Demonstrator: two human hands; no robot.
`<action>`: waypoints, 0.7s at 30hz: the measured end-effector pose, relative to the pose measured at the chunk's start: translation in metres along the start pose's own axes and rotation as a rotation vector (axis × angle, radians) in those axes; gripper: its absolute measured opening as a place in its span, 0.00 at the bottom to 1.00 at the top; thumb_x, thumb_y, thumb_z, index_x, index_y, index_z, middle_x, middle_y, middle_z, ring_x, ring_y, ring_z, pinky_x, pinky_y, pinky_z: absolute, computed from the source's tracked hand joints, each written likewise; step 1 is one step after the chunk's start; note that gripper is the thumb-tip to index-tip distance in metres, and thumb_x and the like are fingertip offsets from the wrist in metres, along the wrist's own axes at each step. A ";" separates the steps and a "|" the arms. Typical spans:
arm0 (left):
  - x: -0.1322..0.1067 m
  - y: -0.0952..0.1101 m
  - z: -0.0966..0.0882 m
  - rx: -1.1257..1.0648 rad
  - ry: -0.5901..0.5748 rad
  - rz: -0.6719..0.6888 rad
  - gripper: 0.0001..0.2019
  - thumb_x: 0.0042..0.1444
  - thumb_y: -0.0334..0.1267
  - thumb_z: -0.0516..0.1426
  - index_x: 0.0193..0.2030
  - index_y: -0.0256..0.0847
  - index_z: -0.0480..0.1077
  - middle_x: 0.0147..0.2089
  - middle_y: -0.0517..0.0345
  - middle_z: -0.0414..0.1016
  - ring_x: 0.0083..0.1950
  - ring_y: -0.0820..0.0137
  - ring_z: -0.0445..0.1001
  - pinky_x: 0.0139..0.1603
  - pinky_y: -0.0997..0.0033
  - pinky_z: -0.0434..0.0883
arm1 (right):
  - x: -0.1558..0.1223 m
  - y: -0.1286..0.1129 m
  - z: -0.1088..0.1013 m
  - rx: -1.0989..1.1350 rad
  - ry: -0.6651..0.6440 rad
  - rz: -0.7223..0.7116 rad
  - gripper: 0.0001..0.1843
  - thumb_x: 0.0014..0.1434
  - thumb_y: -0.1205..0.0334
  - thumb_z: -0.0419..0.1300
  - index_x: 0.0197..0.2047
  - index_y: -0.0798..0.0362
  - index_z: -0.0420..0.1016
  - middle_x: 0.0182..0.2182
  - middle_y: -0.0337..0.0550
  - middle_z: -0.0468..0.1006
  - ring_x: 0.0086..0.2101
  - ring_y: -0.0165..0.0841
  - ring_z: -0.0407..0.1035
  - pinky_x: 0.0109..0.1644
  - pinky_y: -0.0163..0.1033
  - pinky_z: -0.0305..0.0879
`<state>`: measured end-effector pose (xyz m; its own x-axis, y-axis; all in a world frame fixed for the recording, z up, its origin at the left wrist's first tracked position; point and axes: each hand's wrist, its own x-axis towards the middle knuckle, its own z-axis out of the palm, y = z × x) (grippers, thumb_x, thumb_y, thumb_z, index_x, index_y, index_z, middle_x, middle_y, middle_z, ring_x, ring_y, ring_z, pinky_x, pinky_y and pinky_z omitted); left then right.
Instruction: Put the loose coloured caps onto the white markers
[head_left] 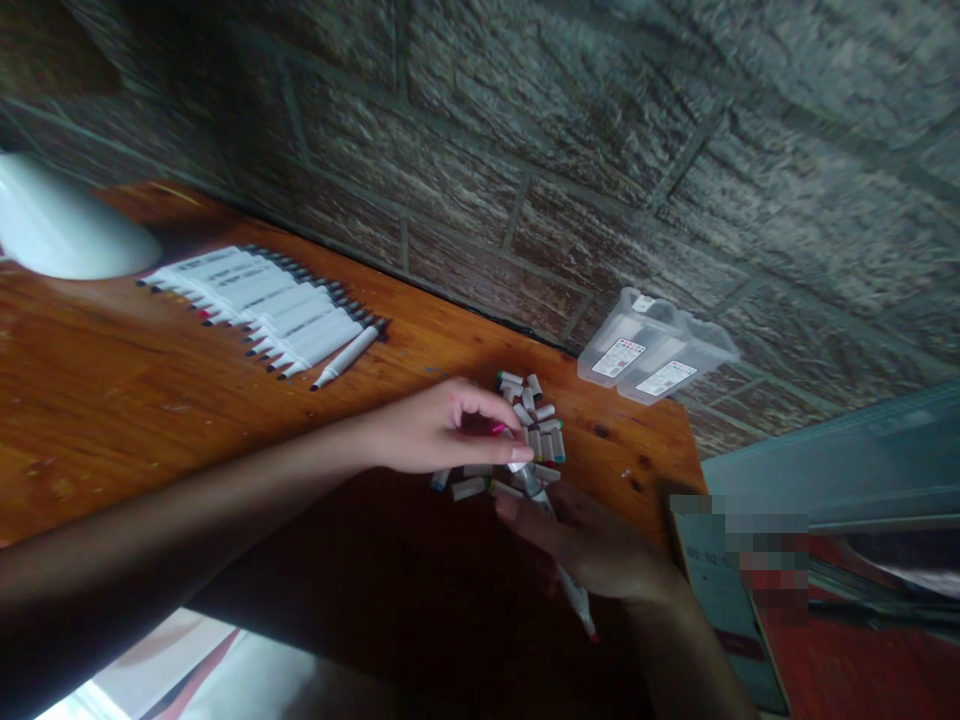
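Your right hand [592, 545] grips a marker [559, 545] whose long axis runs from its uncapped tip, just below your left fingertips, back across the right palm toward you. Your left hand [442, 430] pinches a small cap [517, 463] directly above that tip. The loose caps [536, 420] lie on the counter [112, 400] just beyond both hands, nearer your left.

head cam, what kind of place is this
Probably a home desk or craft corner: a wooden table against a brick-pattern wall, with a row of white markers, a pile of loose marker caps and clear plastic boxes.
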<state>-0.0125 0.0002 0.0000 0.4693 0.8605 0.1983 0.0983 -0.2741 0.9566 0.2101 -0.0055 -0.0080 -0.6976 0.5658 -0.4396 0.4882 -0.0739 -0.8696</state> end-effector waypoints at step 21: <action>0.001 -0.007 0.006 -0.018 0.088 0.027 0.13 0.65 0.40 0.55 0.46 0.35 0.78 0.41 0.51 0.81 0.41 0.67 0.78 0.44 0.71 0.74 | 0.007 -0.008 -0.002 0.101 0.267 -0.112 0.25 0.59 0.38 0.61 0.30 0.54 0.74 0.19 0.33 0.70 0.16 0.22 0.64 0.17 0.26 0.59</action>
<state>-0.0072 0.0005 -0.0080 0.3927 0.8875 0.2410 0.0704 -0.2903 0.9543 0.2024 0.0007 -0.0033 -0.5754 0.7698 -0.2765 0.3520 -0.0720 -0.9332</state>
